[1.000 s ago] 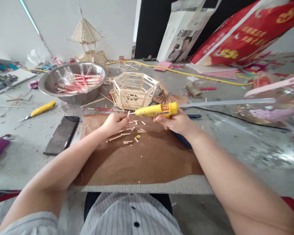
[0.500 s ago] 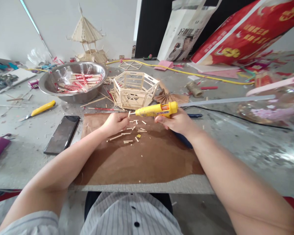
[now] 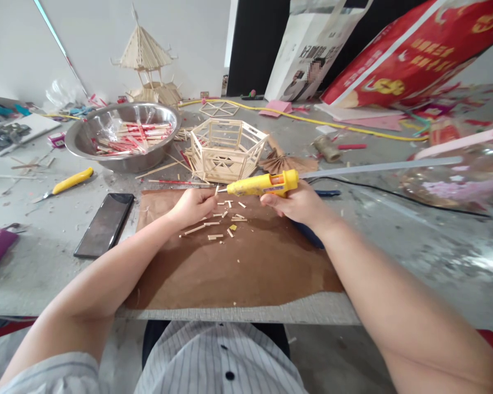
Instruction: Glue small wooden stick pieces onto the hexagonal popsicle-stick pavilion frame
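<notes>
A yellow hot glue gun [image 3: 258,185] is gripped in my right hand [image 3: 298,203], a long clear glue stick [image 3: 390,167] trailing from its back end. Its nozzle points left and meets a short wooden stick [image 3: 217,190] pinched upright in my left hand [image 3: 196,207]. Beneath both hands lies a brown sheet [image 3: 238,279] with several short cut stick pieces [image 3: 216,237] scattered over it. Just beyond the gun stands a hexagonal frame of thin wooden sticks [image 3: 225,156].
A steel bowl [image 3: 119,158] of red-and-white packets and sticks sits back left. A yellow utility knife [image 3: 72,181] and a black phone [image 3: 104,225] lie left. A stick-built pagoda [image 3: 145,60] stands behind. The gun's black cord [image 3: 394,198] runs right.
</notes>
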The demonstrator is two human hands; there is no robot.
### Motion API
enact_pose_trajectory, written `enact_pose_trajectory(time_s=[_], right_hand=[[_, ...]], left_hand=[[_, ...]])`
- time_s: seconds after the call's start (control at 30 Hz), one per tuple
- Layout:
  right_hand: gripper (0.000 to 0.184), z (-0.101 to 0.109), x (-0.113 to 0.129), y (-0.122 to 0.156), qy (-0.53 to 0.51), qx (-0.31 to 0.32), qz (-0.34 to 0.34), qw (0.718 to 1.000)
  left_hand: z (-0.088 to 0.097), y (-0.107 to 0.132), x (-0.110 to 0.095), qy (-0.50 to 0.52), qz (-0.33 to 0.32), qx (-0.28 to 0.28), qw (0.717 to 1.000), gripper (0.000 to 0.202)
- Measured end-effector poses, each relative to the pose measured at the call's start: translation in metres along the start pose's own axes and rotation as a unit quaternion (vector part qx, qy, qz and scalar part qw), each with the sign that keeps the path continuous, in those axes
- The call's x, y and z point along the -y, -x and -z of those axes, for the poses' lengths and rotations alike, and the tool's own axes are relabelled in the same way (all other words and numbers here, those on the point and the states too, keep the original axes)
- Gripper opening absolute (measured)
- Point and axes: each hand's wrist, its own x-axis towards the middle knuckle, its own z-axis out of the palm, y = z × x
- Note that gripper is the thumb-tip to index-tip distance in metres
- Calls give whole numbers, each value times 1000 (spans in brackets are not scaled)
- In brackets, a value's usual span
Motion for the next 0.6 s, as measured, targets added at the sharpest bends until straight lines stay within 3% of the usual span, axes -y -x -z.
enact_pose_trajectory(time_s=[0.6], right_hand=[[39,1,1,0,-27,9,-43,999]], left_hand=[[1,0,1,-2,-12,9,1000,27]])
